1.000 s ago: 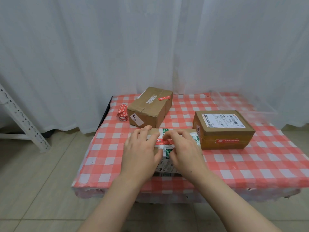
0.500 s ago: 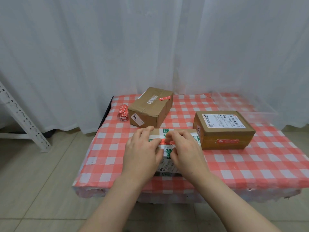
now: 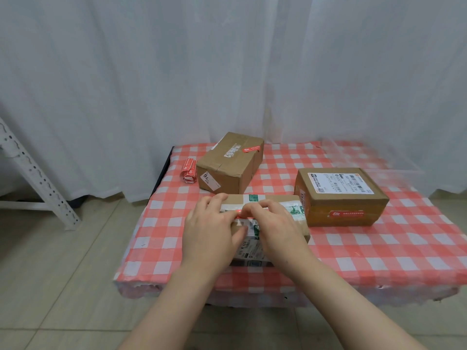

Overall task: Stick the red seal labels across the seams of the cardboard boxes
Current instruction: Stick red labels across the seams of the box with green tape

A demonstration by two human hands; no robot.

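Worktop (image 3: 379, 248) under a red-and-white checked cloth carries three cardboard boxes. Near box (image 3: 271, 198) sits at the near centre, brown with white and green printed tape on top, and is mostly hidden by both hands. Red seal label (image 3: 244, 215) lies across the top of this box, with only a short stretch showing between the hands.

Left hand (image 3: 209, 231) lies palm down over the left part of the box. Its fingers are fairly straight with the tips at the label's left end and the thumb along the near side, so it is released and pressing, not gripping. Right hand (image 3: 275, 228) covers the right part, fingers bent, tips down on the label. Cannot tell whether it pinches the label or only presses it.

Right box (image 3: 338, 198) stands just right of the near box, and whether they touch is unclear. It has a white shipping slip on top and a front seal (image 3: 345, 213) stuck along its near face. Far box (image 3: 228, 164) stands behind the near box, turned at an angle, with a top seal (image 3: 251, 149) over its top edge. Label roll (image 3: 189, 171) lies just left of the far box.

White curtain (image 3: 227, 72) hangs behind. White rack (image 3: 32, 170) stands at far left on the tiled floor (image 3: 63, 274).
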